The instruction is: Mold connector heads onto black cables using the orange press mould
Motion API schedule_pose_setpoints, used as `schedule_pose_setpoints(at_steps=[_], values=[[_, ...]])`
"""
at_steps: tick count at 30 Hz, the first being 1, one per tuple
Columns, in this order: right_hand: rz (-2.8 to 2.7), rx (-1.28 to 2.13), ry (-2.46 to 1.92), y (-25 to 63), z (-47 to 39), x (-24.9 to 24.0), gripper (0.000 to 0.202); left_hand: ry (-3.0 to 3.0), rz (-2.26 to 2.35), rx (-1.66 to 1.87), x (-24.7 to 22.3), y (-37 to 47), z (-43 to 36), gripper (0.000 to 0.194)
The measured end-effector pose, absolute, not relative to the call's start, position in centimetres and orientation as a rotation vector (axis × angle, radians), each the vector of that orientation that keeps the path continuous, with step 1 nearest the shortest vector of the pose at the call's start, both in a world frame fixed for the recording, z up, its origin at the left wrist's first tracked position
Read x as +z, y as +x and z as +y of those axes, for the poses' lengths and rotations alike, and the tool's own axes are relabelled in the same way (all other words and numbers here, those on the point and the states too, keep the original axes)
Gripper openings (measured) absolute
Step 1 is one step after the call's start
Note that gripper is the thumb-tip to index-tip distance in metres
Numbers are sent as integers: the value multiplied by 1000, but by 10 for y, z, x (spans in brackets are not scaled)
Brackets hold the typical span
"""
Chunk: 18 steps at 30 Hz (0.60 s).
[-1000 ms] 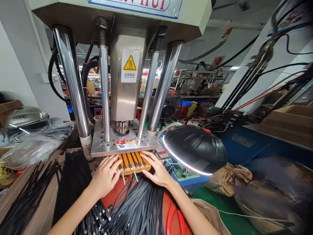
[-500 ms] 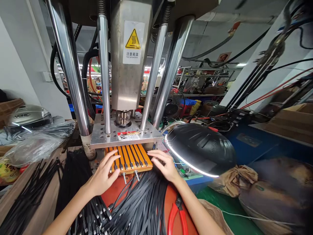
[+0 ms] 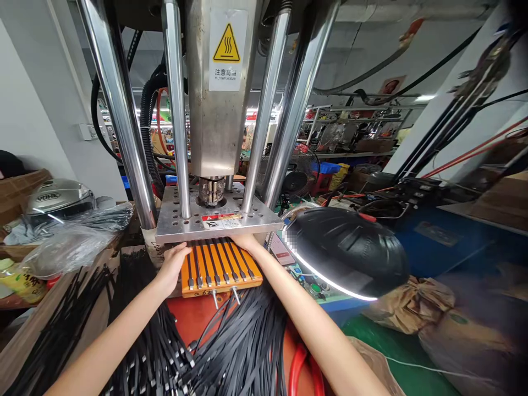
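An orange block with several black cables lying in its parallel slots sits under the metal plate of the press. My left hand is at the block's left edge, partly curled; its fingertips are hidden beside and behind the block. My right hand reaches over the block's right rear part, under the metal plate, where its fingers cannot be seen. Two metal pins stick out of the block's front. A loose bundle of black cables lies in front of it on the red surface.
Steel columns rise around the press head, which bears a high temperature label. More black cables lie at the left. A black domed lamp stands at the right, above a green-buttoned panel. Red-handled pliers lie at the front.
My right hand has moved from the block's right side to under the metal plate. My left hand has drawn back from the cable ends to the block's left edge. The view has shifted slightly.
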State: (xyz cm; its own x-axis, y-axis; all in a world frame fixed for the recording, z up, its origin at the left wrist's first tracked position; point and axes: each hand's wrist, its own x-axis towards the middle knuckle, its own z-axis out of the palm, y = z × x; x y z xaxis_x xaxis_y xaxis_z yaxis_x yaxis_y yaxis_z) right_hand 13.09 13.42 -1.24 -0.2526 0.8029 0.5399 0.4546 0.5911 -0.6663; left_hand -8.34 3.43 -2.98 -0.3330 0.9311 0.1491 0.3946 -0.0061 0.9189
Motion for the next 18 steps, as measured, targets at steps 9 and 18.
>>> schedule_pose_setpoints(at_steps=[9, 18], values=[[-1688, 727, -940, 140, 53, 0, 37, 1722, 1700, 1247, 3, -55, 5, 26], [-1521, 475, -1053, 158, -44, 12, 37, 1109, 906, 867, 9, 35, -66, 51]])
